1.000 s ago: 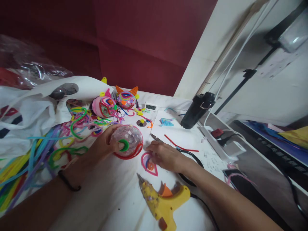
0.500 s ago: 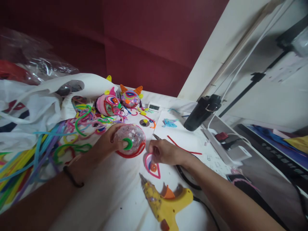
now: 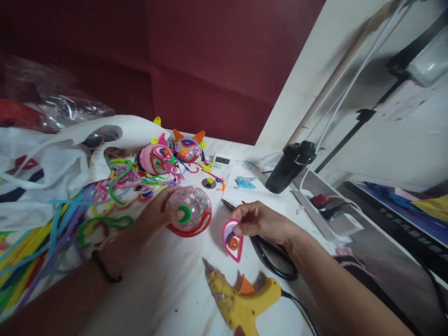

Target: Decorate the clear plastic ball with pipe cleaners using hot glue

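Dark red, flat panelling [image 3: 224, 70] stands behind a white, marble-veined tabletop [image 3: 150, 289]. On it sits a clear, rounded ball with a flaky, glittery look [image 3: 198, 200], trimmed low down with red fuzzy cord [image 3: 192, 233]; the left hand [image 3: 163, 210] is wrapped about its side, thumb against a curved green fuzzy piece [image 3: 185, 214]. Just beside it, the right hand [image 3: 264, 223] pinches the upper edge of a pink-rimmed, teardrop-shaped eye with an orange centre [image 3: 233, 242]. That eye looks thin and soft, so a hard squeeze might bend its rim, while a loose one could let it drop. Being round, the ball may roll if the left fingers slacken. Near both hands, a yellow plastic glue gun [image 3: 227, 298] aims its bare metal nozzle [image 3: 207, 266] towards them; whether it is hot cannot be told, but a careless wrist might brush it.
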`<state>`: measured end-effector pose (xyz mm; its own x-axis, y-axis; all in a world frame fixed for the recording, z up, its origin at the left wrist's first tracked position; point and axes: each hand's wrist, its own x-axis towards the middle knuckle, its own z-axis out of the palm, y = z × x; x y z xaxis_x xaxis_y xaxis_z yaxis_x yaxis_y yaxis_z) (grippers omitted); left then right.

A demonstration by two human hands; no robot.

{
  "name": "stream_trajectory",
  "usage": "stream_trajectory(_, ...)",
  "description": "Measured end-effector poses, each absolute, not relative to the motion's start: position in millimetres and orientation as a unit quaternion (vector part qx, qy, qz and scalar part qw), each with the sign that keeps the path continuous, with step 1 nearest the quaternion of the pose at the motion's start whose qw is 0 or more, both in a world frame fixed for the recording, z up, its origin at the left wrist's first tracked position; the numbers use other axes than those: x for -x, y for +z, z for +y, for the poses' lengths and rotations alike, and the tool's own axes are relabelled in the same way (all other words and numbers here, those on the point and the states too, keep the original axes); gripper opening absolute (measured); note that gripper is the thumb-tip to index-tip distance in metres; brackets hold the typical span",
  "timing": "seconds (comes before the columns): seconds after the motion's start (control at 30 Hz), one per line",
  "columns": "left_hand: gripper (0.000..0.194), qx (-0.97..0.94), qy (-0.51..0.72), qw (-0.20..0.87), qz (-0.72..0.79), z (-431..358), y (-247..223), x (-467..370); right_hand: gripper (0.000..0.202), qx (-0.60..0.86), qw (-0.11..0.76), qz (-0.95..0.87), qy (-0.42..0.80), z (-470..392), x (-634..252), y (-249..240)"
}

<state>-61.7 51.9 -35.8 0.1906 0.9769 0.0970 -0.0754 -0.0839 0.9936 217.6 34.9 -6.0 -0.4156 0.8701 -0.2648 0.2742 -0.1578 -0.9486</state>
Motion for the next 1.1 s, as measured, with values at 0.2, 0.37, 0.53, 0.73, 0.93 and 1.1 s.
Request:
stream_trajectory(0.2,0.067,-0.541,0.498,0.553,0.392,54.3,-43.9,61.1,0.035,0.431,0.426,-0.488,0.628,26.2,-210.9,19.5)
stream_trajectory(0.37,0.066,-0.537,0.502,0.549,0.397,51.2,-44.0,59.0,0.037,0.410,0.470,-0.445,0.642,26.6,-187.7,20.1)
stream_trajectory(0.53,0.070,-0.550,0.490,0.534,0.415,49.6,-42.7,58.3,0.040,0.408,0.503,-0.400,0.648,30.7,-170.9,11.3)
stream_trajectory(0.73,0.070,-0.573,0.494,0.500,0.421,51.0,-41.7,56.4,0.040,0.408,0.519,-0.376,0.651,33.1,-160.6,3.5)
stream_trajectory(0.93,0.066,-0.574,0.499,0.518,0.392,49.5,-46.6,54.8,0.039,0.397,0.522,-0.381,0.651,31.5,-155.8,-2.6)
stream_trajectory(1.1,0.067,-0.582,0.498,0.531,0.363,49.8,-49.9,53.9,0.043,0.413,0.530,-0.392,0.628,29.3,-153.9,-3.7)
